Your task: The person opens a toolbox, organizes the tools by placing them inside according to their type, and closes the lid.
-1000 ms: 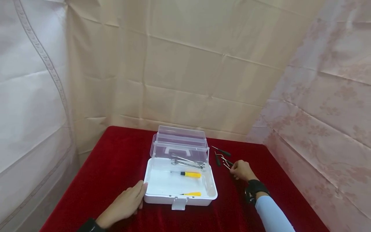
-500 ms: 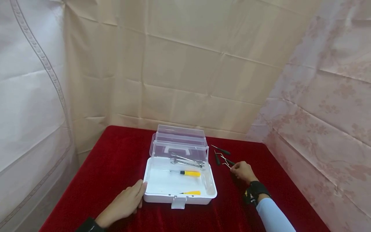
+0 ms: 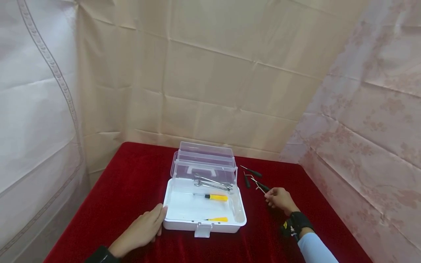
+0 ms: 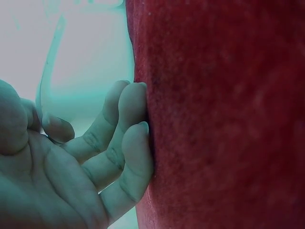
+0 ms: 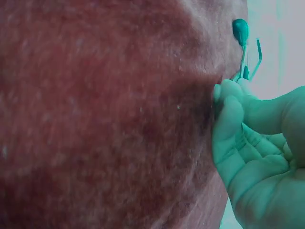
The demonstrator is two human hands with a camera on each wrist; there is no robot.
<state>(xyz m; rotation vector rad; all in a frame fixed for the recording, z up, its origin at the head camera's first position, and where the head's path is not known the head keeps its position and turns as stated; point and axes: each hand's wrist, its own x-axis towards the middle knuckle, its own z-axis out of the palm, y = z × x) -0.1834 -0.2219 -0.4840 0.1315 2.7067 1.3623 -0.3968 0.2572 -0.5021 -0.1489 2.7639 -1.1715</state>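
A white toolbox (image 3: 204, 226) stands with its clear lid (image 3: 205, 157) raised. In it lie two wrenches (image 3: 213, 184), a yellow-handled screwdriver (image 3: 217, 197) and another yellow-handled tool (image 3: 218, 219). My left hand (image 3: 144, 226) rests against the toolbox's front left corner; in the left wrist view its fingertips (image 4: 133, 100) meet the red cloth. Right of the toolbox, my right hand (image 3: 281, 199) pinches the end of a thin, bent hex key (image 3: 261, 190) between thumb and fingers. The right wrist view shows this hand (image 5: 257, 148) low beside the cloth.
Several dark-handled tools lie just beyond the right hand, among them a slim screwdriver (image 3: 254, 171) and a shorter one (image 3: 247, 181). Red cloth (image 3: 138, 175) covers the table. Beige sheeting (image 3: 210, 73) hangs behind, with pale curtains at both sides.
My right hand has drawn back slightly toward me and to the right, with the hex key in its pinch. The left hand has stayed at the toolbox corner.
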